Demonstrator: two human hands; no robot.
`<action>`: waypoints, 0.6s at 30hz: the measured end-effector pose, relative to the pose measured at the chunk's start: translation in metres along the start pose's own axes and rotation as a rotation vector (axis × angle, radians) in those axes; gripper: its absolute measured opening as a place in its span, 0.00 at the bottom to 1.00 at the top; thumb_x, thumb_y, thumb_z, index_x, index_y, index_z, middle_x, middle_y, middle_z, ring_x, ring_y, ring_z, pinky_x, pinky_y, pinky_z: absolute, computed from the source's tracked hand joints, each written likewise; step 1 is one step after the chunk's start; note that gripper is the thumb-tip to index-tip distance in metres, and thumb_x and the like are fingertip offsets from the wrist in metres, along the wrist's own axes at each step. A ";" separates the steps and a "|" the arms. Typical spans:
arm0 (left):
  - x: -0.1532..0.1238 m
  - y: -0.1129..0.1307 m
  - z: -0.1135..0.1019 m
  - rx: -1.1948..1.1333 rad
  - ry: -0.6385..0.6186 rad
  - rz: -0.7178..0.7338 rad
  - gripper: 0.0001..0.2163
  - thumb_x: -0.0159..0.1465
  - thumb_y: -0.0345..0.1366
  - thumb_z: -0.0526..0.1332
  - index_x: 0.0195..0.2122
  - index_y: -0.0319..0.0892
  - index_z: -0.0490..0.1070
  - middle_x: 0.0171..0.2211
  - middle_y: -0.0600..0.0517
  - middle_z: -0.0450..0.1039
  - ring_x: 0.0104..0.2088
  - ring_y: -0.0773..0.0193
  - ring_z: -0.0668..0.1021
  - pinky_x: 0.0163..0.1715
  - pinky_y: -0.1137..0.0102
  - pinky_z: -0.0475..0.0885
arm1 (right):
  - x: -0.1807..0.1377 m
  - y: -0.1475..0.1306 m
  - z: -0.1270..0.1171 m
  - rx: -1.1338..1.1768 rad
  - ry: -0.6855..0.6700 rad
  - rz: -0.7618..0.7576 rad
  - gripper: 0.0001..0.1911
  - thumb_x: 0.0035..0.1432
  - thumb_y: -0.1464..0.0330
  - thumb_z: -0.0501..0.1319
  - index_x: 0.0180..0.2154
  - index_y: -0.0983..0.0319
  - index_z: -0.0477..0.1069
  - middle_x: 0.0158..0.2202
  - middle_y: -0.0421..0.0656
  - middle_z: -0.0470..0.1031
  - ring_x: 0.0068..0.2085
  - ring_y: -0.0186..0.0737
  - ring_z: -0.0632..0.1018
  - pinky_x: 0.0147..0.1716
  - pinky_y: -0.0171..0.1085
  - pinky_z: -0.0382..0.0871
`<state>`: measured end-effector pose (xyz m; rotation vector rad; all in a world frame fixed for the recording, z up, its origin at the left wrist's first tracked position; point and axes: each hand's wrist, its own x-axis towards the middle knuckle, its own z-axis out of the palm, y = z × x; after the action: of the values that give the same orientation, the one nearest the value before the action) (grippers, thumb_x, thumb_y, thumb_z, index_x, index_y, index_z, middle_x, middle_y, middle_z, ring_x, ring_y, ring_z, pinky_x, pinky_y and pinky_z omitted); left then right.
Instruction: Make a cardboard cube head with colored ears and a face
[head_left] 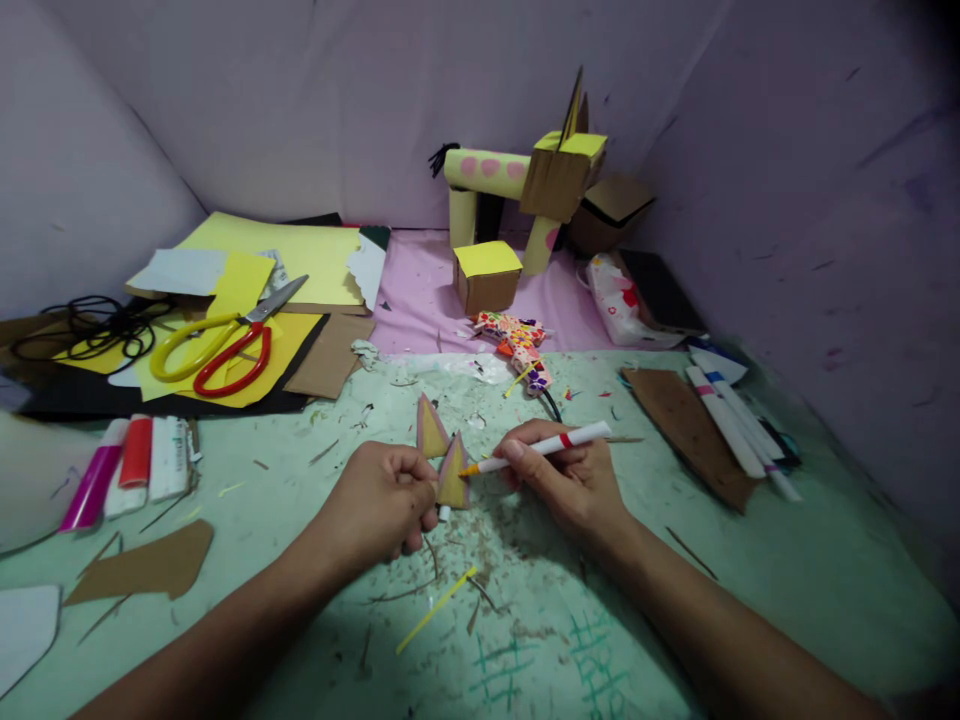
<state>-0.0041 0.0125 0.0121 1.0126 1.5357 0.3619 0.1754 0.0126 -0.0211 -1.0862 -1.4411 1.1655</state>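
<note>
Cardboard ears [444, 458] stand pinched between the left fingers [412, 475], marker [551, 444] tip touching.

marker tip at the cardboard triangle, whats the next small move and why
Probably ease the marker a touch left, onto the yellow face of the front cardboard triangle, and begin a short stroke. Its orange tip sits right at that triangle's right edge, the right hand grips it like a pen, and the left hand holds the triangle upright and steady.
</note>
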 end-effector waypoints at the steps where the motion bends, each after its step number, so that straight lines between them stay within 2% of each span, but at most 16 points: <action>1: 0.000 0.000 0.000 0.000 0.000 -0.003 0.07 0.55 0.24 0.54 0.22 0.39 0.65 0.13 0.58 0.67 0.10 0.73 0.65 0.08 0.79 0.56 | 0.001 0.000 0.000 0.000 0.019 -0.011 0.10 0.56 0.64 0.60 0.26 0.63 0.72 0.18 0.38 0.69 0.19 0.31 0.68 0.18 0.32 0.60; 7: -0.001 0.000 -0.001 0.003 -0.002 -0.004 0.07 0.56 0.24 0.54 0.22 0.39 0.65 0.13 0.58 0.67 0.10 0.73 0.65 0.08 0.79 0.56 | 0.004 0.001 0.004 0.007 0.110 -0.010 0.08 0.55 0.65 0.61 0.29 0.63 0.73 0.19 0.38 0.70 0.20 0.32 0.69 0.19 0.32 0.62; 14: 0.000 0.000 0.000 0.012 -0.009 -0.001 0.07 0.57 0.24 0.54 0.23 0.39 0.66 0.13 0.58 0.67 0.10 0.74 0.65 0.07 0.80 0.56 | -0.002 0.001 0.001 0.025 -0.020 0.047 0.10 0.55 0.65 0.60 0.26 0.64 0.71 0.16 0.38 0.68 0.18 0.31 0.67 0.17 0.31 0.58; 18: -0.001 0.001 0.000 0.006 0.001 -0.004 0.08 0.57 0.24 0.54 0.22 0.39 0.65 0.13 0.58 0.67 0.10 0.74 0.65 0.07 0.80 0.55 | 0.000 0.000 0.001 0.020 0.006 0.027 0.10 0.55 0.65 0.60 0.25 0.64 0.71 0.16 0.38 0.69 0.19 0.31 0.67 0.18 0.31 0.59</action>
<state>-0.0035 0.0126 0.0137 1.0138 1.5409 0.3550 0.1742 0.0120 -0.0215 -1.0975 -1.4117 1.1921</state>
